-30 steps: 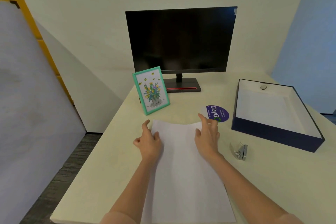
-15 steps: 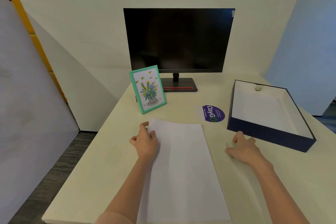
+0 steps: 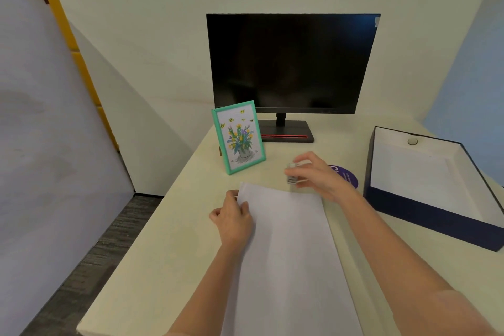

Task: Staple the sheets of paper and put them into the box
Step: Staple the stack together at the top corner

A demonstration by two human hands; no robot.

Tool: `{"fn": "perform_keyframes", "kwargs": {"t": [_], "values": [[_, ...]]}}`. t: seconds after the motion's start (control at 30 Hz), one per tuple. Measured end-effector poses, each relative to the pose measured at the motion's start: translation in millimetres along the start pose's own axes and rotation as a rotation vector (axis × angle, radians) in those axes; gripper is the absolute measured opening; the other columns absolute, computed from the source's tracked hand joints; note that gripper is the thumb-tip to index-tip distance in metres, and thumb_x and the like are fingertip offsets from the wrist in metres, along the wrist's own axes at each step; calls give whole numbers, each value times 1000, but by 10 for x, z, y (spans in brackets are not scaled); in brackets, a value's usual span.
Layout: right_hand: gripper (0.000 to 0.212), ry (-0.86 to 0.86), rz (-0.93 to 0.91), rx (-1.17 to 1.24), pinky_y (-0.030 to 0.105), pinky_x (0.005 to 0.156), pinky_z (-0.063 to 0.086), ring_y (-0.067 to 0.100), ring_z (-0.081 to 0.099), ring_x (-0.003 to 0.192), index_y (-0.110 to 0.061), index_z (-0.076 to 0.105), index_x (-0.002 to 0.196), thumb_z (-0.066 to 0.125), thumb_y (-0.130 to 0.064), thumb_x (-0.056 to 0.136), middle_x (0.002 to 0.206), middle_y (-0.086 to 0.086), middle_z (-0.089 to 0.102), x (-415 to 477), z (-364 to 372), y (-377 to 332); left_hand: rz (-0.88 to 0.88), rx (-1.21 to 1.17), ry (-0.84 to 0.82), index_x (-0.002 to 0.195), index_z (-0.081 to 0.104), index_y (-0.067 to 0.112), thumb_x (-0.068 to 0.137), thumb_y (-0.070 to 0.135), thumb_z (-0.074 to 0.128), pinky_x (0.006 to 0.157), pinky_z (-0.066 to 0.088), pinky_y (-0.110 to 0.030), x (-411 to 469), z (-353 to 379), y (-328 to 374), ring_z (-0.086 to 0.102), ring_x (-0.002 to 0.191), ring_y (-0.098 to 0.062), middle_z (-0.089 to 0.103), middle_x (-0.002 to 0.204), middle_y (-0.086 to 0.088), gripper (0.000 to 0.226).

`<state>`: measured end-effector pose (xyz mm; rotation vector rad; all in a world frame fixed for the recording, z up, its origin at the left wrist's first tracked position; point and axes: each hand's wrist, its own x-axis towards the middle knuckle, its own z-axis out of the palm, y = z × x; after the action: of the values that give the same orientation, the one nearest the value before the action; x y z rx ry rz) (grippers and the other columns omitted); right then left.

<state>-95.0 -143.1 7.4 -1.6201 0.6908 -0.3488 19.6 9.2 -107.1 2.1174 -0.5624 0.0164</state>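
White sheets of paper (image 3: 291,254) lie stacked on the cream table, running from the middle toward me. My left hand (image 3: 233,219) rests on their far left corner and pinches the edge there. My right hand (image 3: 317,176) hovers just beyond the sheets' far edge and holds a small silver stapler (image 3: 291,174), blurred in motion. The open dark blue box (image 3: 425,207) with a white inside stands to the right, with a small round thing in its far end.
A black monitor (image 3: 293,63) stands at the back of the table. A green-framed flower picture (image 3: 238,136) leans in front of it, left of my right hand. A purple round sticker (image 3: 349,176) lies partly under my right wrist. The table's left edge drops to the floor.
My right hand left the sheets, reached right to the stapler beside the box, picked it up and brought it over to the sheets' far edge. My left hand stayed on the corner.
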Motion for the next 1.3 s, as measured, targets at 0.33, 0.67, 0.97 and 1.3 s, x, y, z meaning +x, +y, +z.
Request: {"fn": "perform_keyframes", "kwargs": {"t": [0.33,0.67,0.97,1.3], "values": [[62,-375,39,-389,19,78,51,12,58,96,-11,45,134,72,0,78,99,-3,57,483,396,-284,2,-21,6,110,47,17,91,10,41,78,13,-27,-31,-30,43,43,90,-24,63,95,3,21],[60,-454,167,-587,35,97,37,19,47,121,-25,51,131,76,-14,77,121,0,54,607,287,-193,10,-27,-4,110,46,18,91,11,41,75,11,-24,-28,-15,30,45,96,-28,56,87,9,21],[56,-432,144,-497,39,103,26,18,45,124,-25,55,127,76,-19,76,122,-2,56,675,497,-128,2,-63,0,116,43,19,91,9,42,75,12,-24,-19,-15,36,49,99,-27,56,87,9,27],[52,-446,157,-479,39,102,25,14,47,117,-21,56,124,75,-15,76,111,-7,59,697,571,-149,7,-69,4,116,43,17,90,9,43,77,13,-27,-6,-4,10,53,99,-27,64,95,4,28]]}}
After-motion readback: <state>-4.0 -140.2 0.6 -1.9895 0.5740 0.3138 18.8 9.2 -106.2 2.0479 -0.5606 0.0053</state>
